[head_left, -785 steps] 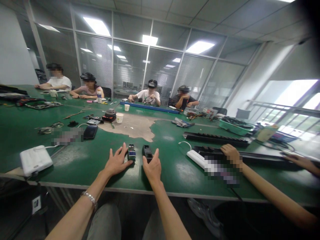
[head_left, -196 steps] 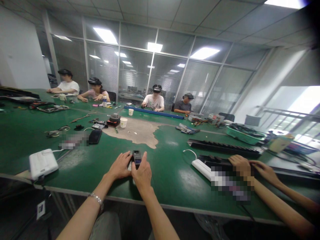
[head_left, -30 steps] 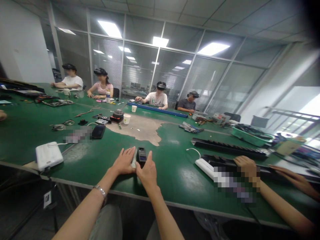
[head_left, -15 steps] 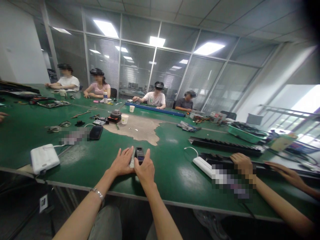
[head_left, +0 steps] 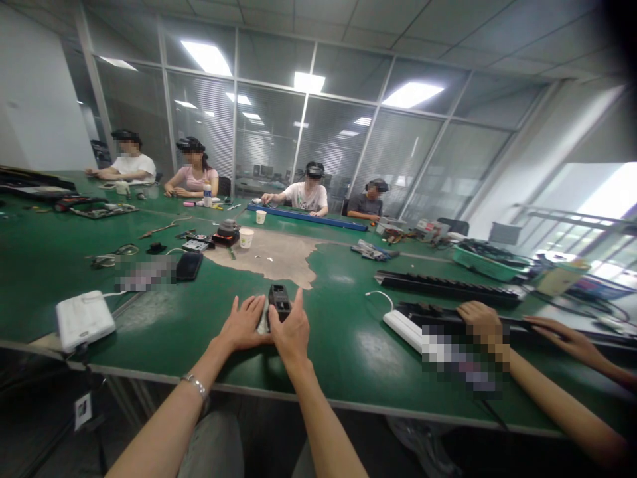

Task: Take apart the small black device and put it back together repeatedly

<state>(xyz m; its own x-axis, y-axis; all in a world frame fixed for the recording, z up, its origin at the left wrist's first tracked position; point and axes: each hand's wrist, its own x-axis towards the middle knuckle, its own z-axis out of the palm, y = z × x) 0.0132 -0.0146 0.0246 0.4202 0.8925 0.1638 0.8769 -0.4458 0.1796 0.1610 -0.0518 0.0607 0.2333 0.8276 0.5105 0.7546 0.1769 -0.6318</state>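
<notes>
My right hand (head_left: 291, 328) grips a small black block-shaped part (head_left: 279, 299), thumb near side and index finger stretched along its right edge. Box-like recesses show on the part's upper face. On its left, my left hand (head_left: 245, 323) has its fingers bent round a pale, cloth-like piece (head_left: 264, 320), which lies against the block. How far the piece reaches under my fingers is hidden. Both hands are low over the green table (head_left: 338, 345), close to its front edge.
To the left are a white box-shaped device (head_left: 85, 320) and a black phone (head_left: 189, 265). A paper cup (head_left: 246, 238) stands ahead. On the right, a white power strip (head_left: 405, 332) lies near a co-worker's hand (head_left: 482, 322) on a long black rail (head_left: 435, 315). Several people sit opposite.
The black block has been turned in my right hand, so its face with the recesses now shows. My left hand has hardly moved. The view has shifted slightly.
</notes>
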